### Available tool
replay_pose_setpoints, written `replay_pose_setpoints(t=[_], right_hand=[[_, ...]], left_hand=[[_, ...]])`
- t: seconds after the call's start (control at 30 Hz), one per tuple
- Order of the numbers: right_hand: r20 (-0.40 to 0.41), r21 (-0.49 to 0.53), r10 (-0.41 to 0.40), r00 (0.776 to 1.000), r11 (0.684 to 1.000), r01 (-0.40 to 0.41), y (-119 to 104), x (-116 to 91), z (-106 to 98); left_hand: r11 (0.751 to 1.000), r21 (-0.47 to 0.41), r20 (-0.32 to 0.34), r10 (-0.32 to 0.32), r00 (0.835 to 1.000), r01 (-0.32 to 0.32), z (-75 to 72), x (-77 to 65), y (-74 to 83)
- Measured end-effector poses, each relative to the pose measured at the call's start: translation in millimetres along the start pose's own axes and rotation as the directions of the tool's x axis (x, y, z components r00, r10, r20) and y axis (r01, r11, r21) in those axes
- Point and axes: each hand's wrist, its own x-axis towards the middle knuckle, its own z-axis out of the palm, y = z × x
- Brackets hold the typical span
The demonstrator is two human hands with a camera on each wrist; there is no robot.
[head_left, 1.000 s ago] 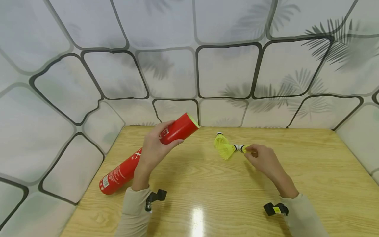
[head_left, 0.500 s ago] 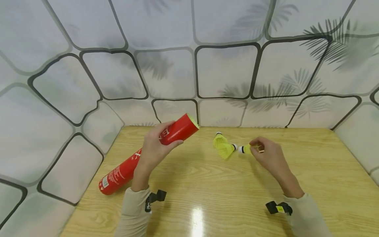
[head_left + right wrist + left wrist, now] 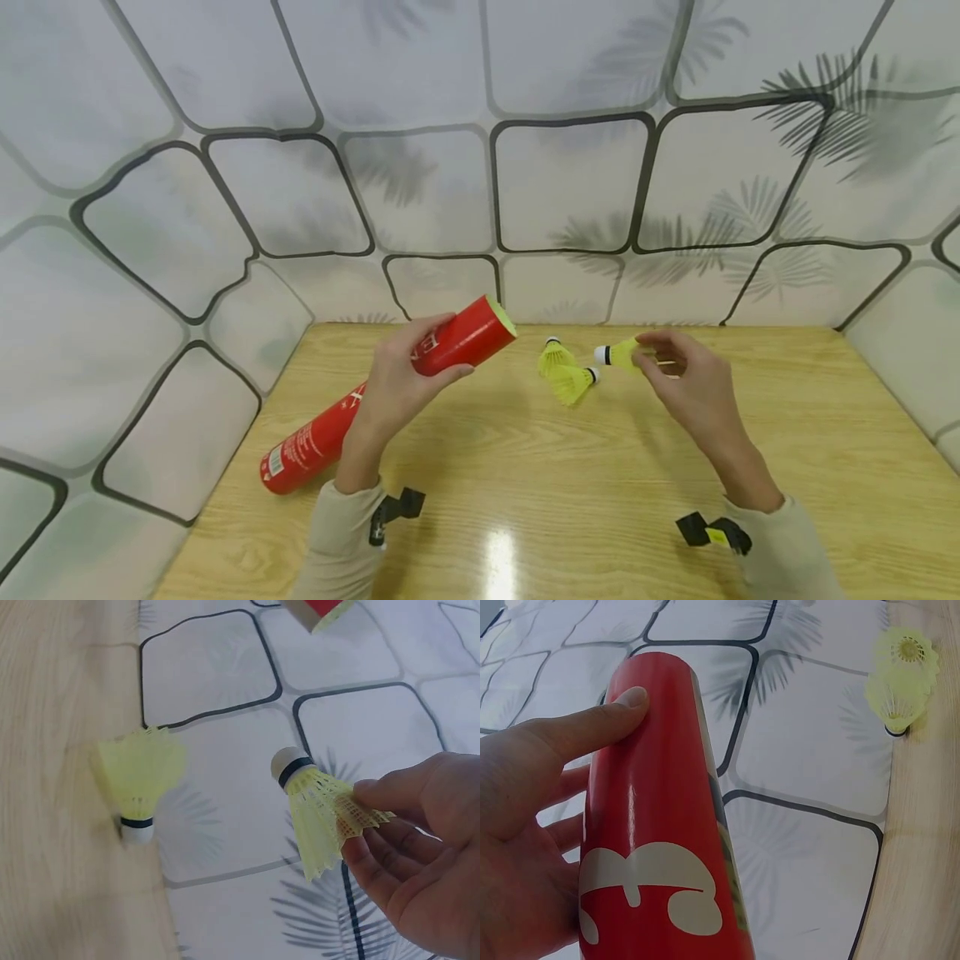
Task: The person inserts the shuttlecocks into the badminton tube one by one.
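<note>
My left hand (image 3: 397, 375) grips a red shuttlecock tube (image 3: 476, 333), fingers behind it and thumb along its near side. The tube slants, its light green mouth raised toward the right and its barcoded base low at the left. In my right hand (image 3: 693, 387) a yellow shuttlecock (image 3: 311, 806) is pinched by its skirt, white cork toward the left. Two more shuttlecocks lie together at the back of the table: one (image 3: 553, 357) has its cork toward the wall, the other (image 3: 572, 385) points its cork right. Inside the tube is hidden from view.
The light wooden table (image 3: 525, 467) meets a patterned wall covering (image 3: 570, 183) close behind the shuttlecocks. The same covering rises along the table's left and right sides. A small black camera is strapped to each sleeve.
My right hand has drawn the shuttlecock off from beside the other two, up and slightly right, showing more of its skirt. The tube in my left hand has shifted slightly right.
</note>
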Motion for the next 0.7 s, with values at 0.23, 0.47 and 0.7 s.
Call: replay_pose_setpoints(t=[0.23,0.47,0.7], right_hand=[[-0.021,0.067,-0.086,0.996,0.994,0.087,-15.0,5.5,-6.1],[-0.062,0.166,-0.107,0.992,0.979,0.116,-33.2,16.1,-8.1],[-0.107,0.267,-0.114,0.988,0.954,0.139,-52.9,21.0,-12.6]], left_hand=[[1.0,-0.005,0.025,0.021,0.999,-0.021,3.1,-0.8,6.5],[0.999,-0.003,0.031,0.04,0.999,-0.039,6.6,-2.7,10.4],[0.996,-0.035,0.068,0.079,0.995,-0.077,14.5,-2.2,18.9]])
